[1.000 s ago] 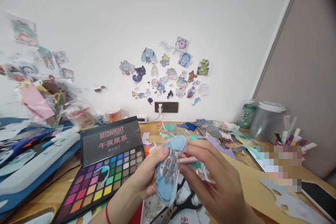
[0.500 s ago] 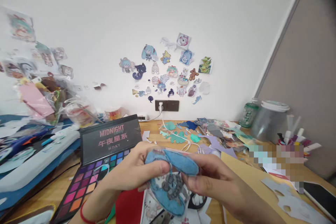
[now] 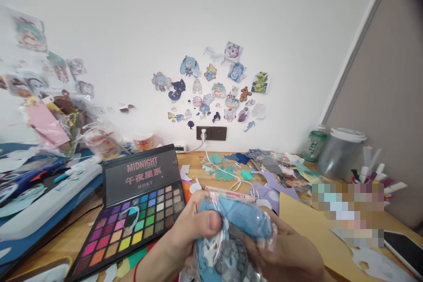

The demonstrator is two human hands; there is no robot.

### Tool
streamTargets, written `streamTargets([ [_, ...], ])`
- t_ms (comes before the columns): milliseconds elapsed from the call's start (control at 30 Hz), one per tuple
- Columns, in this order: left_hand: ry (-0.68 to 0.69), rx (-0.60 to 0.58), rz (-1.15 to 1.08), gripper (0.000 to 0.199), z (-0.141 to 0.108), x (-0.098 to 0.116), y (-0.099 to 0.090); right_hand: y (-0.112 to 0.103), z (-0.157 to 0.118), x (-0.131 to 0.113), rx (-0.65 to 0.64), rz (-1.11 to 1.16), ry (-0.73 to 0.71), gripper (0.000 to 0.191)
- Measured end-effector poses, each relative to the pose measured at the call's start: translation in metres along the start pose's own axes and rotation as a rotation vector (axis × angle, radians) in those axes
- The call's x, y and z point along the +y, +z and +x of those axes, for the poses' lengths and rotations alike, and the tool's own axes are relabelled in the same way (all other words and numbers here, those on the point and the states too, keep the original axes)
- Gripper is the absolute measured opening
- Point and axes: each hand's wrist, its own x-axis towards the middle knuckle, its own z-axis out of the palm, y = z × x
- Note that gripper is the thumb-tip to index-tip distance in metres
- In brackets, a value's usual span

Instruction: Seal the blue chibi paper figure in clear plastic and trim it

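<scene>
Low in the middle, a puffy blue-and-grey cutout figure [image 3: 238,218] covered in shiny clear film is held between both hands. It has two rounded blue lobes with a grey patterned part and some white between them. My left hand [image 3: 190,227] is closed on its left side, thumb pressed on the front of the blue part. On the other side my right hand [image 3: 292,246] grips the figure's right edge; its fingers are partly hidden behind the figure and blurred. The lower end of the figure runs out of the picture.
An open eyeshadow palette [image 3: 132,224] lies left of my hands. Behind are teal paper scraps [image 3: 223,172], a white cable [image 3: 228,170] and a pile of cutouts [image 3: 274,165]. At right are a yellow sheet [image 3: 300,224], a phone [image 3: 405,251] and a pen holder [image 3: 366,176].
Both hands have shifted right with the figure, which now sits lower and appears larger. More of the eyeshadow palette shows beside my left hand.
</scene>
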Motion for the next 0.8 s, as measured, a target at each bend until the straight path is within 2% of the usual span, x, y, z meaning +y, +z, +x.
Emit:
streamTargets([
  [67, -0.054, -0.020, -0.010, 0.044, 0.000, -0.003, 0.000, -0.001, -0.001, 0.002, 0.007, -0.079, -0.039, 0.026],
  [133, -0.078, -0.050, 0.009, 0.049, 0.000, -0.004, -0.001, -0.002, -0.004, -0.003, 0.014, -0.274, -0.133, 0.029],
  [233, -0.031, -0.109, 0.119, 0.048, 0.001, 0.003, -0.003, -0.002, -0.006, -0.020, 0.062, -0.863, -0.370, 0.022],
  [300, 0.026, -0.143, 0.243, 0.044, 0.000, 0.011, -0.007, 0.000, -0.005, -0.031, 0.089, -1.160, -0.508, 0.015],
  [367, 0.093, -0.146, 0.347, 0.041, 0.000, 0.017, -0.010, 0.000, -0.003, -0.035, 0.107, -1.239, -0.596, 0.014],
  [433, 0.128, -0.134, 0.375, 0.041, -0.001, 0.020, -0.012, -0.001, -0.001, -0.035, 0.122, -1.215, -0.625, 0.016],
  [567, 0.056, -0.139, 0.227, 0.040, 0.004, 0.009, -0.009, -0.007, 0.001, -0.030, 0.147, -1.220, -0.685, 0.021],
  [633, 0.016, -0.136, 0.107, 0.039, 0.008, 0.003, -0.005, -0.011, 0.001, -0.030, 0.173, -1.335, -0.825, 0.025],
  [733, -0.027, -0.146, -0.051, 0.037, 0.013, -0.002, 0.002, -0.016, 0.002, -0.031, 0.207, -1.613, -1.130, 0.036],
  [800, -0.035, -0.148, -0.107, 0.035, 0.014, -0.002, 0.003, -0.019, 0.003, -0.030, 0.218, -1.654, -1.156, 0.038],
])
